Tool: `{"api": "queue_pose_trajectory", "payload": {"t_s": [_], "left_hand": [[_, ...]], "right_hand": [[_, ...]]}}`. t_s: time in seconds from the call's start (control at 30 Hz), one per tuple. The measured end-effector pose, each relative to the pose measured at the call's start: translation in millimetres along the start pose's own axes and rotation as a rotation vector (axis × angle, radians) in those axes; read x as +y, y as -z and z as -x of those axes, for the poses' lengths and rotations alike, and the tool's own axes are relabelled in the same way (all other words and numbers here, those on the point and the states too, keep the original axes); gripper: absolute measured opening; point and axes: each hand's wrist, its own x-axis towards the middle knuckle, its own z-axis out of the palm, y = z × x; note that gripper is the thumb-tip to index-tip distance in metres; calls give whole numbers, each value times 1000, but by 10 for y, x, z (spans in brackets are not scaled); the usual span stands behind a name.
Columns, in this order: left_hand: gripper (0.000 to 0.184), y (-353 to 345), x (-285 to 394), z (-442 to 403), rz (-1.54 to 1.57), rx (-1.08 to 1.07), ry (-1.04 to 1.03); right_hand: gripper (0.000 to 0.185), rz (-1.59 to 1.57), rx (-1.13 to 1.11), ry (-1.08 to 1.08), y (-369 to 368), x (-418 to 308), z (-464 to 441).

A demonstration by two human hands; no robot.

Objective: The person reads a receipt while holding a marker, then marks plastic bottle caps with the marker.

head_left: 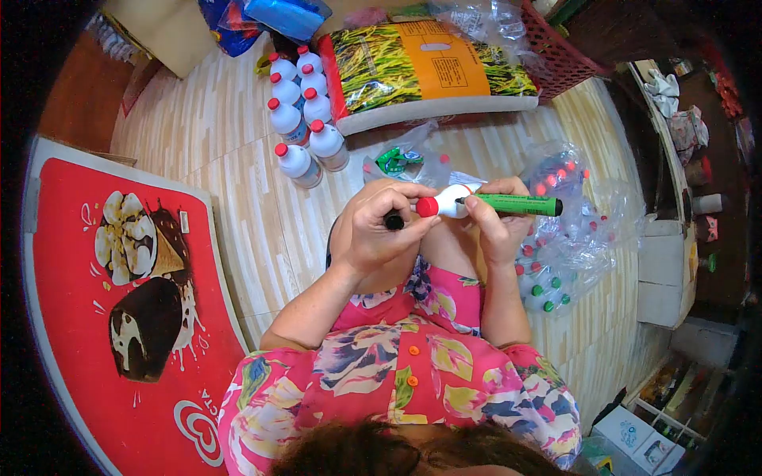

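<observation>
My left hand (pixel 371 226) is closed on a small white bottle (pixel 450 201), which lies sideways with its red cap towards the left. A black marker cap (pixel 394 220) also sits between the fingers of this hand. My right hand (pixel 503 230) grips a green marker (pixel 520 205), its tip against or very close to the bottle's white shoulder. Fingers hide part of the bottle's body. Both hands are above my knees. Beyond them, several white bottles with red caps (pixel 286 119) stand in two rows on the floor.
Clear plastic bags of bottles with red and green caps (pixel 556 238) lie to the right. A large printed sack (pixel 429 67) rests ahead, beside a red basket (pixel 559 55). A red ice cream freezer (pixel 127 317) borders the left; shelves (pixel 675 262) line the right.
</observation>
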Motion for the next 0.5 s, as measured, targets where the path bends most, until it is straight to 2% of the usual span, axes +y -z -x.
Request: {"api": "queue_pose_trajectory", "payload": {"t_s": [0.3,0.4,0.5], "left_hand": [[34,12,-38,-5,-3,-8,4],[35,32,-5,-19,-29,-22,-15],[35,22,-41,-29,-38,-23,-13]], "right_hand": [[17,37,5,13,-20,10,-8],[16,93,-13,75,6,13,-11],[16,51,-16,24,15,52,-24]]}}
